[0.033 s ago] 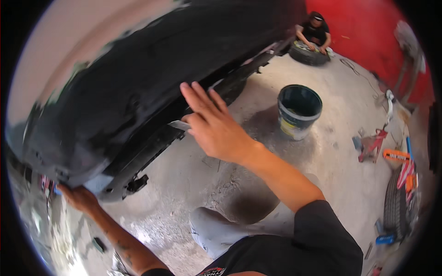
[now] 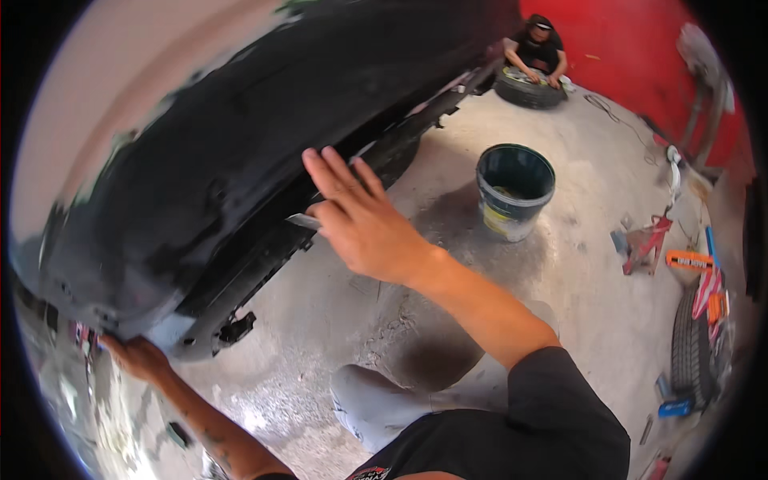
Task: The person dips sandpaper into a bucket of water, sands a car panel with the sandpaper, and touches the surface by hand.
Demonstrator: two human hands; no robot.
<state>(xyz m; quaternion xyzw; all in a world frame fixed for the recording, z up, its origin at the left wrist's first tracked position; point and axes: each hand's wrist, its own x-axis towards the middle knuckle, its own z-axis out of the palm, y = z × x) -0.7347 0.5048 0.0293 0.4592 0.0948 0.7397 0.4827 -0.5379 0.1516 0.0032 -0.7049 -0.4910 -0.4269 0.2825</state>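
A large bumper panel (image 2: 240, 120), matte black with worn pinkish-beige paint above, fills the upper left of the head view. My right hand (image 2: 364, 228) is beside its lower edge, fingers stretched forward. From under the thumb sticks a thin grey blade (image 2: 302, 220), apparently pinched there; the rest of it is hidden by the hand. At the panel's lower left corner, my left hand (image 2: 140, 358) is closed round the edge, with its fingertips partly hidden. Below the black surface runs a dark lower trim strip (image 2: 232, 324) with clips and a bracket.
A dark green bucket (image 2: 516, 192) stands on the concrete floor right of my right hand. Farther back, a person (image 2: 540, 52) bends over a wheel (image 2: 528, 88) by a red wall. A red stand (image 2: 644, 244), an orange tool (image 2: 690, 260) and a tyre (image 2: 690, 348) lie at the right.
The view has shifted slightly, so the bucket and far person appear a little farther left. My right hand appears slightly lower and more to the left; both hands keep their poses.
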